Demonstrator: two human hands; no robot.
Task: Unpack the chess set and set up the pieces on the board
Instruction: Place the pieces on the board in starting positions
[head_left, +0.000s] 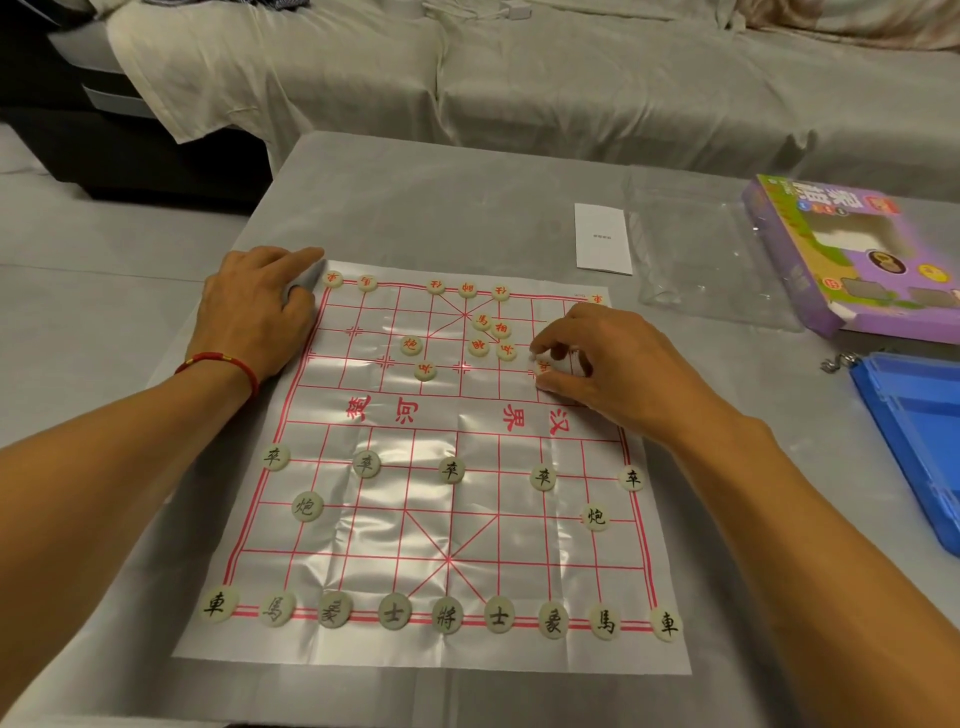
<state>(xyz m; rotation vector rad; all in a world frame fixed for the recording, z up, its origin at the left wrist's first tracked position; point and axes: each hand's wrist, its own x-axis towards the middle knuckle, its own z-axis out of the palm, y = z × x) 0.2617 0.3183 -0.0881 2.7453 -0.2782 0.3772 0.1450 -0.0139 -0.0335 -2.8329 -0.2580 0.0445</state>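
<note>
A: Right hand (597, 364) at about 2 o'clock of the shiny silver plastic board sheet with red grid lines (415, 525)?
B: Yes. Fingers curled, thumb and fingertips pinching one small round cream disc with red character (543, 368), disc touching the sheet.

A: And left hand (260, 306)?
B: At 10 o'clock, lying on the far left corner of the sheet. Index finger stretched out toward the first red corner disc (332, 279), just beside it; other fingers bent loosely, gripping nothing. Thin red string bracelet with gold bead (221, 362) on the wrist.

A: Black side?
B: Complete at 6 o'clock: row of nine cream discs with black characters (447, 618) on the near edge, two cannon discs (308, 506) above, five soldier discs (451, 470) near the river.

A: Red side?
B: Only partly placed. Several discs on the far line at 12 o'clock, loose cluster of four red-character discs (491, 335) near the palace, two more (418, 358) to the left of it.

A: Off the sheet?
B: At 1 o'clock folded white paper leaflet (602, 238), beside it clear plastic tray (701, 249). At 2 o'clock purple cardboard box with window (852, 249). At 3 o'clock blue plastic case (924, 441). All on grey cloth-covered table (415, 192).
</note>
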